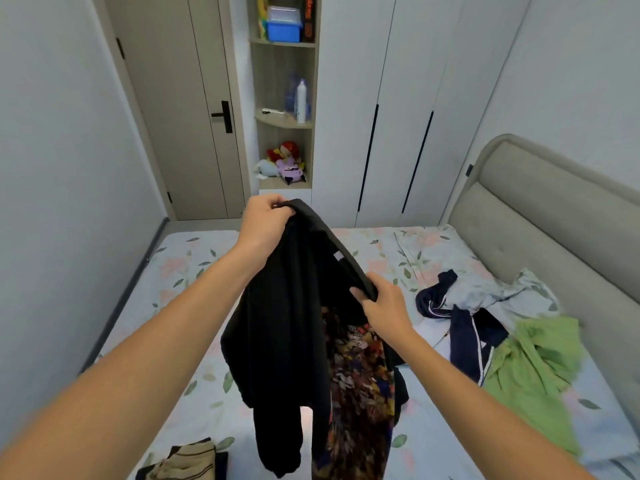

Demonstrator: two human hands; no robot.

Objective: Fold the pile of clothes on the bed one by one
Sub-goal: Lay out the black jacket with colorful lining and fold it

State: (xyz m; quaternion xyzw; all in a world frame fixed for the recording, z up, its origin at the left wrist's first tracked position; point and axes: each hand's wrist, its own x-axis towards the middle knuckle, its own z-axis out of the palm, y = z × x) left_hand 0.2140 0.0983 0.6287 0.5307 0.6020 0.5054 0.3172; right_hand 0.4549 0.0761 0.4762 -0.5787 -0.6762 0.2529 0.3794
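I hold a black garment (pixel 280 327) up over the bed (pixel 194 271). My left hand (pixel 265 220) grips its top edge at the high left. Lower and to the right, my right hand (pixel 384 303) grips the same edge. The black cloth hangs down between my arms, one sleeve dangling near the bottom. A dark flower-patterned garment (pixel 360 393) shows behind and under it. To the right lie a navy piece with white stripes (pixel 464 334), a pale one (pixel 467 292) and a green one (pixel 533 375) in a loose pile.
Folded clothes, beige with dark stripes (pixel 187 460), sit at the bed's near edge on the left. A padded headboard (pixel 540 216) closes the right side. Beyond the bed stand a white wardrobe (pixel 381 116), open shelves (pixel 284 123) and a door (pixel 187 109).
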